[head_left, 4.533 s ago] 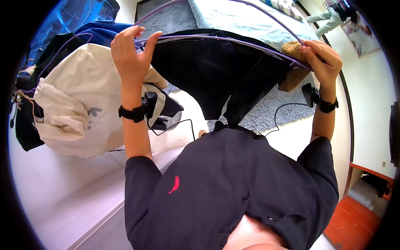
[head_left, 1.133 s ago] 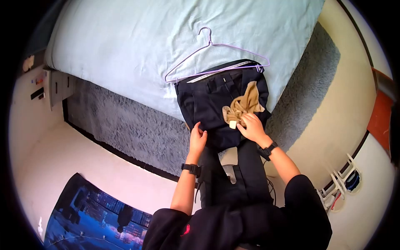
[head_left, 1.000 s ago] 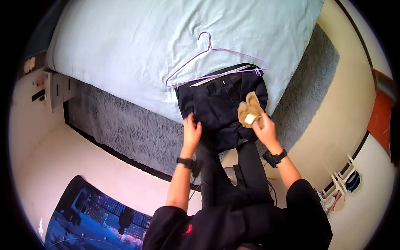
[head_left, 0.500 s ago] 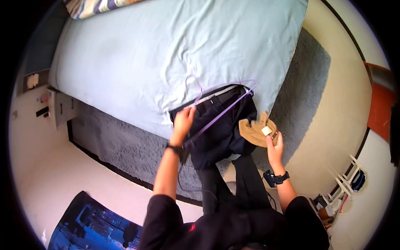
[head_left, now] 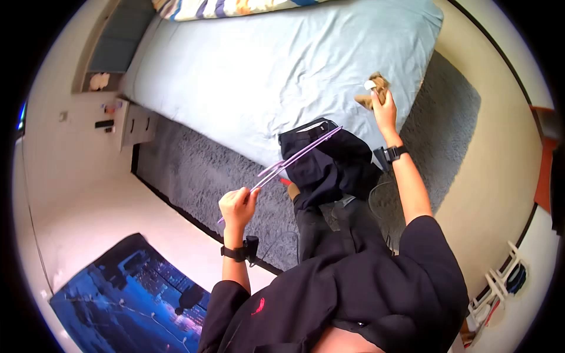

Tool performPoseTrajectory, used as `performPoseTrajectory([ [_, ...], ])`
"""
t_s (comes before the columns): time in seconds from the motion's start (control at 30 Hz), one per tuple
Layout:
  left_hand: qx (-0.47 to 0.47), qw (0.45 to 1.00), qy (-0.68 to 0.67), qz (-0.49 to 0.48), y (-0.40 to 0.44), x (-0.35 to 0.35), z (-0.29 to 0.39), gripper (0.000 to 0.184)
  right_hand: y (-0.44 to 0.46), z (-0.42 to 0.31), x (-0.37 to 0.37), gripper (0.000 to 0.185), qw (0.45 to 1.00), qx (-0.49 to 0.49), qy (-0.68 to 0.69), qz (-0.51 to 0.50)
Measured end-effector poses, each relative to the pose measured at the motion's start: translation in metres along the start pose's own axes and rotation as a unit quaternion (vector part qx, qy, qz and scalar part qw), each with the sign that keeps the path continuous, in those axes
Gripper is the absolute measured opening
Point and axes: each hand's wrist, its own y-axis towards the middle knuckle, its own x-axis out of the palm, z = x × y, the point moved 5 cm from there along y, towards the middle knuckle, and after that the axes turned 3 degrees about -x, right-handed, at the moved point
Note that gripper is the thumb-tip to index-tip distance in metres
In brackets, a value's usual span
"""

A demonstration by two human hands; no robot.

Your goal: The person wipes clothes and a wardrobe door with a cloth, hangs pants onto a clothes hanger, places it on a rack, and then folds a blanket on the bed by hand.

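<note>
My left hand (head_left: 238, 207) is closed around one end of a purple clothes hanger (head_left: 300, 154), seen nearly edge-on and slanting up to the right. Black trousers (head_left: 329, 167) hang over the near edge of the bed, with the waistband lying on the sheet; the hanger's far end passes in front of them. Over the bed's right part, my right hand (head_left: 385, 109) pinches a crumpled tan fabric piece (head_left: 376, 93) with a white tag. Its exact kind cannot be made out.
A bed with a light blue sheet (head_left: 247, 76) fills the top, with a patterned blanket (head_left: 235, 8) at its far side. A grey rug (head_left: 194, 167) surrounds it. At left stands a white cabinet (head_left: 139, 125); a dark blue printed mat (head_left: 138, 288) lies lower left, a white rack (head_left: 497, 282) lower right.
My left hand has drawn the hanger down and left, off the trousers' waistband area. My right hand has carried the tan fabric piece up over the bed. The view has shifted.
</note>
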Motion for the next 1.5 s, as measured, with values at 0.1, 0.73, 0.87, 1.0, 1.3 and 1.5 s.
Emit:
performPoseTrajectory([
  [0.1, 0.008, 1.0, 0.013, 0.016, -0.029, -0.015, 0.009, 0.035, 0.015, -0.029, 0.05, 0.049, 0.962, -0.055, -0.034, -0.266],
  [0.73, -0.02, 0.939, -0.018, 0.342, 0.007, -0.045, 0.052, 0.06, -0.159, -0.189, -0.05, 0.024, 0.84, 0.114, 0.277, -0.453],
  [0.87, 0.024, 0.964, -0.263, 0.031, -0.012, 0.074, 0.106, 0.063, -0.169, -0.198, -0.069, 0.026, 0.843, 0.152, 0.398, -0.328],
  [1.0, 0.054, 0.922, -0.356, -0.144, -0.02, 0.117, 0.145, 0.062, -0.177, -0.193, -0.09, 0.036, 0.845, 0.131, 0.433, -0.284],
  [1.3, 0.048, 0.881, -0.402, -0.244, -0.008, 0.132, 0.176, 0.043, -0.201, -0.182, -0.116, 0.042, 0.781, 0.121, 0.529, -0.31],
  [1.5, 0.051, 0.881, -0.368, -0.292, -0.029, 0.129, 0.18, 0.045, -0.194, -0.16, -0.133, 0.04, 0.892, 0.04, 0.417, -0.17],
])
